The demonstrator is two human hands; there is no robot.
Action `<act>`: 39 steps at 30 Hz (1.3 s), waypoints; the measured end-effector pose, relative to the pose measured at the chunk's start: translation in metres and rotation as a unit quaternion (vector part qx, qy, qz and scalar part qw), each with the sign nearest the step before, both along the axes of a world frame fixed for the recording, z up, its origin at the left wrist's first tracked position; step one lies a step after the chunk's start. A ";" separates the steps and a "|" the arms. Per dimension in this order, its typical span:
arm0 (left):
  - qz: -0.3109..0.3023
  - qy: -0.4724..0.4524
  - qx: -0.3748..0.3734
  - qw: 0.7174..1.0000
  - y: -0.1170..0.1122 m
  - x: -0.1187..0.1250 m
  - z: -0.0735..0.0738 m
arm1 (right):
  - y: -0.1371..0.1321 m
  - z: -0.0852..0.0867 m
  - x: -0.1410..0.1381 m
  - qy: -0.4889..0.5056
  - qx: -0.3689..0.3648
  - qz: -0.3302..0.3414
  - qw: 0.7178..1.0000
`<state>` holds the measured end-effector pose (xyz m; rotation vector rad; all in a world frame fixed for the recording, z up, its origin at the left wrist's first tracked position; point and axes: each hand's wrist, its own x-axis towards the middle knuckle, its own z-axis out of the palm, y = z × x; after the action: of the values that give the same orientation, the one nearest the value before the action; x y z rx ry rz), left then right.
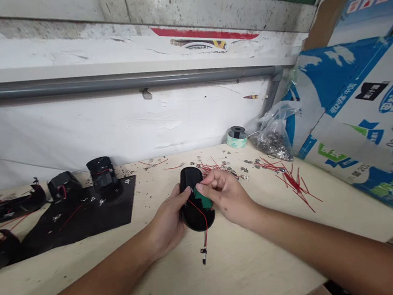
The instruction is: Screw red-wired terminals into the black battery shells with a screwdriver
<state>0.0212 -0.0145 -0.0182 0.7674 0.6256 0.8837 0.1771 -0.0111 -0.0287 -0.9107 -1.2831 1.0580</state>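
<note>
My left hand (169,221) is closed around the left side of a black plastic housing (195,219), its thumb lying on the rim. The housing is long and rounded, with its open side facing me. Over its right edge, my right hand (225,194) pinches a small green circuit board (203,199) between thumb and fingers. Part of the board is hidden by the fingertips. A red and a black wire (204,220) run down from inside the housing to a small connector part (203,255) hanging below it.
Cut red wires (294,181) and small metal clips lie scattered behind and to the right. A tape roll (236,138) and a clear bag of metal parts (274,141) stand near the wall. More black housings (102,172) sit left around a black mat (118,211). A blue-white carton (357,124) borders the right.
</note>
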 end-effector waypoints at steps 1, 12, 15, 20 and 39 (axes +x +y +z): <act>0.002 0.002 0.000 1.000 0.000 0.000 0.000 | 0.000 0.000 0.000 0.005 -0.001 0.003 1.000; 0.005 0.002 0.007 1.000 -0.002 0.000 -0.001 | -0.004 0.005 -0.002 -0.009 -0.051 0.013 0.999; 0.011 0.007 0.008 1.000 -0.001 0.001 -0.002 | -0.004 0.005 -0.003 -0.011 -0.050 0.019 0.999; 0.018 0.013 0.004 1.000 -0.002 0.001 -0.002 | -0.004 0.006 -0.005 -0.004 -0.043 0.008 0.999; -0.013 -0.013 -0.036 0.999 0.003 -0.008 0.008 | 0.005 0.019 0.015 0.138 -0.025 -0.069 0.988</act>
<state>0.0133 -0.0119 -0.0103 0.6971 0.6190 0.8424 0.1922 -0.0063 -0.0093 -0.8454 -0.9550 1.0683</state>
